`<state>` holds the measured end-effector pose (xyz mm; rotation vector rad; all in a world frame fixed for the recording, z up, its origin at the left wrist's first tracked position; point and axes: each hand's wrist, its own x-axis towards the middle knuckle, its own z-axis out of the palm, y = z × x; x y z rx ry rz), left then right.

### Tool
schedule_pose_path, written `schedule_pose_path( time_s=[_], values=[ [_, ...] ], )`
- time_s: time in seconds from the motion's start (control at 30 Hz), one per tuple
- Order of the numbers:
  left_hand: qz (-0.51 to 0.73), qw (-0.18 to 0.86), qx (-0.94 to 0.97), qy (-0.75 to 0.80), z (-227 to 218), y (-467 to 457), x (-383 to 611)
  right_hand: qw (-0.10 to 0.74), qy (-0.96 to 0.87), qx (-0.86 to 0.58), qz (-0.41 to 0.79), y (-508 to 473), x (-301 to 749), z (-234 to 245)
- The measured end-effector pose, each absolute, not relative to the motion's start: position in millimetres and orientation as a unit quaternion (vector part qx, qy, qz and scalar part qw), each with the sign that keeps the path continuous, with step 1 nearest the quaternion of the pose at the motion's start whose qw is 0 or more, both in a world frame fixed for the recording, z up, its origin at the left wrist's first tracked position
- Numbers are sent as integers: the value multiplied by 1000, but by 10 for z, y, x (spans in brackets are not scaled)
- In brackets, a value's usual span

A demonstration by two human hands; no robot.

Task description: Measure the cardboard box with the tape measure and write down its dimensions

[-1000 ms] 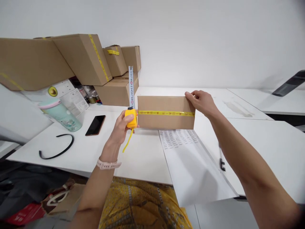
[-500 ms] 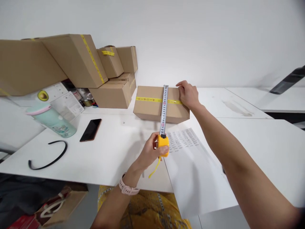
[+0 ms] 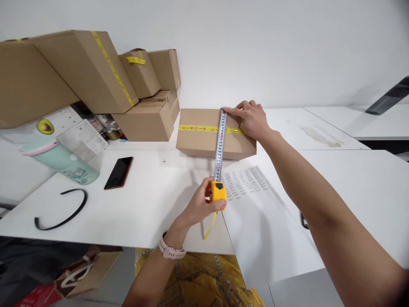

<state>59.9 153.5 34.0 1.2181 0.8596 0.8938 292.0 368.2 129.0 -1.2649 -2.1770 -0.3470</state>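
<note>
My left hand (image 3: 203, 202) is closed around a yellow tape measure (image 3: 219, 196), below the near side of a cardboard box (image 3: 201, 138). Its metal blade (image 3: 220, 147) runs out across the box's top, crossing a strip of yellow tape (image 3: 198, 128). At the far edge my right hand (image 3: 254, 119) rests on the box's right part. One finger stretches left onto the blade's end, pressing it at that edge, while the other fingers bend at the back of the box, partly hidden. A yellow wrist strap (image 3: 210, 226) dangles from the tape measure.
Several cardboard boxes (image 3: 140, 123) are stacked at the back left. A mint bottle (image 3: 64, 162), a phone (image 3: 119, 172) and a black curved band (image 3: 72, 213) lie on the left. A printed sheet (image 3: 246, 183) lies before the box; a dark bottle-like object (image 3: 388, 96) is far right.
My right hand has reached left along the box's far edge, and its finger now touches the blade's end. The left hand keeps hold of the tape measure. The view has shifted slightly.
</note>
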Motion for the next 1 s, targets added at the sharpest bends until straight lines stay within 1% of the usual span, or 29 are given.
schedule_pose_path(
  time_s=[0.33, 0.6, 0.8, 0.9, 1.0],
  values=[
    [372, 655, 541, 375, 317, 1541, 627, 322, -816, -470, -96, 3749, 2941, 1239],
    [388, 651, 538, 370, 323, 1488, 638, 318, -803, -494, -100, 3653, 2908, 1232],
    [425, 677, 499, 334, 250, 955, 555, 319, -793, -496, -154, 3464, 2864, 1186],
    [391, 703, 494, 329, 143, 607, 500, 314, -794, -492, -171, 3204, 2859, 1105],
    [340, 741, 470, 339, 26, 333, 466, 305, -799, -487, -176, 2856, 2876, 899]
  ],
)
